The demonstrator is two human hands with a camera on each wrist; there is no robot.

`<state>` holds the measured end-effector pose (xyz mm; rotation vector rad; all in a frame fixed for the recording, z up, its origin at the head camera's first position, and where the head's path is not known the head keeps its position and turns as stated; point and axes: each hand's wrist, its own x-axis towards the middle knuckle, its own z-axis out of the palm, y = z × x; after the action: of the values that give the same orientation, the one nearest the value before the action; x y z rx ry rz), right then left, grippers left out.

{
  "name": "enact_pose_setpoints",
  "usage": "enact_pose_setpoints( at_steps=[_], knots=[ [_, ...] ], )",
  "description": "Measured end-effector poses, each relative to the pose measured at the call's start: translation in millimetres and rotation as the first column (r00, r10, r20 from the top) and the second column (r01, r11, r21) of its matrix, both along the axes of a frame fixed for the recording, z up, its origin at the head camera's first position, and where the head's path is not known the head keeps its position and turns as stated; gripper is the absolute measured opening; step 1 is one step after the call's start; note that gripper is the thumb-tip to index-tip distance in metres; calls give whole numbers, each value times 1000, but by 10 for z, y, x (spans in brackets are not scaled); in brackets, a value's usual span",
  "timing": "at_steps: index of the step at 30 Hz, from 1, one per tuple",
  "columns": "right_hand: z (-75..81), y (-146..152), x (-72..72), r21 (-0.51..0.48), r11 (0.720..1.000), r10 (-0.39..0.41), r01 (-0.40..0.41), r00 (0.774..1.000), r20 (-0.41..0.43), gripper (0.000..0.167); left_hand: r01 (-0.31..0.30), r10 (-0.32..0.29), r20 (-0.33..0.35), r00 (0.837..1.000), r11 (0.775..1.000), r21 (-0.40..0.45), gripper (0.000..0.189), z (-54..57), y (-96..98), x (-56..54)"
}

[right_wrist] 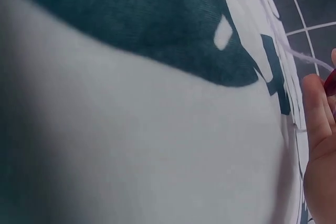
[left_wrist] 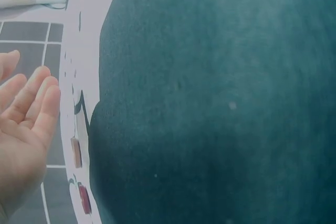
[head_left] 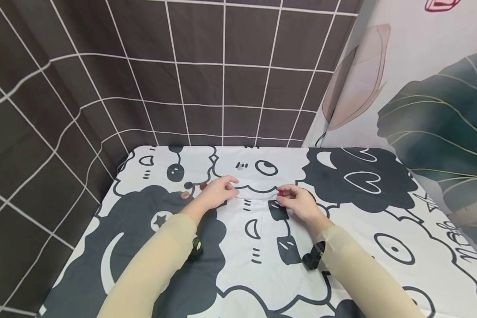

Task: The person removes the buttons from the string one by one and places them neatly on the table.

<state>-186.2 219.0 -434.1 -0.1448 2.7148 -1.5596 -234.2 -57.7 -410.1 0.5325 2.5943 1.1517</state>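
the right hand (head_left: 302,206) pinches a red piece (head_left: 280,193) touching a pale cord (head_left: 255,198) over the cartoon-print cloth (head_left: 238,274); the left hand (head_left: 216,192), fingers loosely extended, is beside the cord. sideways lettering (head_left: 457,239) is unreadable.

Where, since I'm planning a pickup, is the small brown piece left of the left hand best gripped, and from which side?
Probably pinch the brown piece by opposite edges, coming down from above and slightly left: it looks low and rounded, lying on the patterned cloth with its top uncovered, while a reddish piece and the left hand sit to its right.
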Motion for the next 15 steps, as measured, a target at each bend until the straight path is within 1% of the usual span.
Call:
enact_pose_setpoints(
  at_steps=[4, 8, 12, 15],
  knots=[
    [-29, -10, 13, 11, 1000, -5, 5, 1000, 4, 37, -1, 1, 8, 1000, 1000, 24, 37, -15, 20, 29],
    [-23, -32, 21, 26, 1000, -13, 13, 1000, 11, 37, -18, 17, 27, 1000, 999, 46, 36, -49, 27, 44],
    [-16, -53, 9, 38, 999, -15, 14, 1000, 8, 38, -31, 29, 41, 999, 998, 51, 37, -78, 29, 50],
    [-21, -66, -16, 38, 999, -10, 9, 1000, 12, 39, -31, 29, 39, 999, 998, 54, 37, -71, 27, 58]
  ],
)
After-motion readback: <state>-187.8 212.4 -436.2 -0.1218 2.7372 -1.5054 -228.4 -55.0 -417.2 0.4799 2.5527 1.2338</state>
